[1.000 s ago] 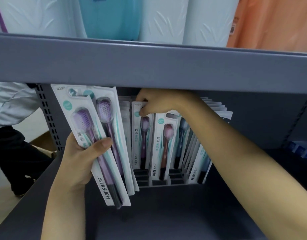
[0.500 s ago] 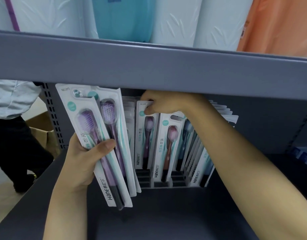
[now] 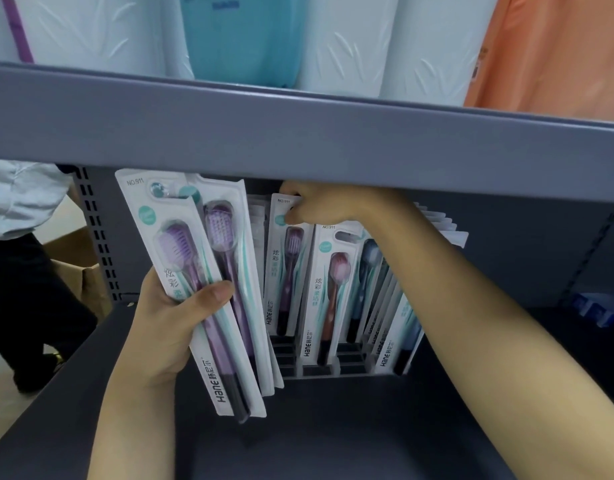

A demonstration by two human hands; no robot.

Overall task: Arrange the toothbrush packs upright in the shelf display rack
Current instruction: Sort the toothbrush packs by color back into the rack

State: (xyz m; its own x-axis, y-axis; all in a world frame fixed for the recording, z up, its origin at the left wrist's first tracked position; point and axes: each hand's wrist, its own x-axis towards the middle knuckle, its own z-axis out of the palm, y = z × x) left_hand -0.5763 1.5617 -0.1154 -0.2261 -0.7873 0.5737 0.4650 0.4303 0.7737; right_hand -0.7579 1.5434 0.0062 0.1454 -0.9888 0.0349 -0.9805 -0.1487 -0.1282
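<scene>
So this is a grey metal shelf [image 3: 333, 427] with another grey shelf board [image 3: 298, 133] right above it, loaded with white, teal and orange wrapped packs [image 3: 350, 39]. Perforated upright [image 3: 97, 237] on the left edge, and past it someone in a light shirt and dark trousers [image 3: 18, 237] standing by a cardboard box [image 3: 80, 271].

At the back of the lower shelf there's a slotted display rack [image 3: 316, 362] with toothbrush packs [image 3: 333, 289] standing upright in it: white cards with teal swooshes, "NO.911" at the top, brushes in purple, reddish-brown and blue. Packs toward the right edge lean a bit.

Left hand [image 3: 167, 327] has its grip wrapped around a small fan of purple-brush packs [image 3: 208, 289], thumb across the front, held tilted just in front of the rack's left end. Right hand [image 3: 319, 206] reaches under the upper board and pinches the top of a purple-brush pack [image 3: 284, 268] sitting upright in the rack's left slot.
</scene>
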